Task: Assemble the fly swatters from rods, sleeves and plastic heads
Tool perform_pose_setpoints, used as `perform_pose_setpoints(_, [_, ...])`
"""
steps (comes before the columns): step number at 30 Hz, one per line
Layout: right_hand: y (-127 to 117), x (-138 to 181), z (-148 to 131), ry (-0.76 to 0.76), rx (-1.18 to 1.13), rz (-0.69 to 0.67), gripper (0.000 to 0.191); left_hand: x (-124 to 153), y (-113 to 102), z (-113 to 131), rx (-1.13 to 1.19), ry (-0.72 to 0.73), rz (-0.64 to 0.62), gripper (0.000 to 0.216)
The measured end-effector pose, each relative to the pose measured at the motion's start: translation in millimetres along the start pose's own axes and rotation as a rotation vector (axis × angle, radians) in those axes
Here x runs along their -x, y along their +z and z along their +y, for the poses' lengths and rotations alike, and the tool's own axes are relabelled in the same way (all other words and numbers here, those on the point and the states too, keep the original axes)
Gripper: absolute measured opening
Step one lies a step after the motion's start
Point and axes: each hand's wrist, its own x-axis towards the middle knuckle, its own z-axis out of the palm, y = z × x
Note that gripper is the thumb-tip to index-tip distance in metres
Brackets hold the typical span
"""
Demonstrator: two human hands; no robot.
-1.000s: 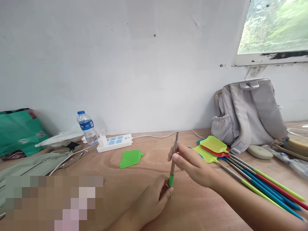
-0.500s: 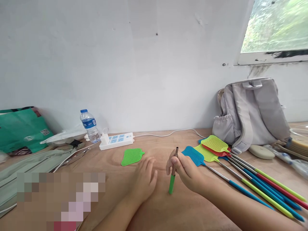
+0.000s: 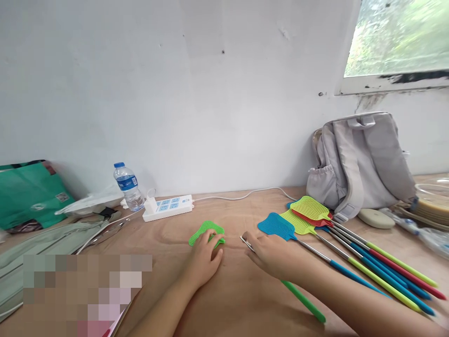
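Observation:
A green perforated fly swatter head (image 3: 202, 229) is under the fingers of my left hand (image 3: 206, 257), which grips it near its neck; the neck itself is partly covered. My right hand (image 3: 271, 252) is closed around a metal rod with a green handle (image 3: 304, 300). The rod's bare end points left, toward the swatter head, with a gap between them. The handle slants down to the right beneath my forearm. Just right of that hand lies a blue fly swatter (image 3: 278, 228) with a metal shaft.
Several yellow, red and blue fly swatters (image 3: 310, 208) lie overlapped at the right. Behind them stand a grey backpack (image 3: 358, 164) and a beige rounded case (image 3: 376, 218). A white power strip (image 3: 168, 208), a water bottle (image 3: 129, 187) and a green bag (image 3: 31, 192) are at the left.
My left hand has taken hold of the green swatter head, which has turned and shifted right. My right hand has tipped the rod from upright to slanted, its bare end now pointing left.

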Motion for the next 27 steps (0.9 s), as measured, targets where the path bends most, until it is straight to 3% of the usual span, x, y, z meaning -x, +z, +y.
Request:
perform_pose_setpoints(3, [15, -1, 3, -0.062, 0.043, -0.044, 0.019, 1, 3, 0, -0.033, -0.011, -0.014, 0.036])
perform_pose_setpoints(7, [26, -5, 5, -0.051, -0.085, -0.005, 0.017, 0, 4, -5, 0.019, -0.041, -0.088, 0.036])
perform_pose_setpoints(16, [59, -17, 10, -0.034, -0.395, 0.124, 0.006, 3, 6, 4, 0.115, 0.148, -0.168, 0.038])
perform_pose_setpoints(27, [58, -15, 3, 0.017, -0.4, 0.102, 0.008, 6, 5, 16, 0.028, 0.067, -0.245, 0.04])
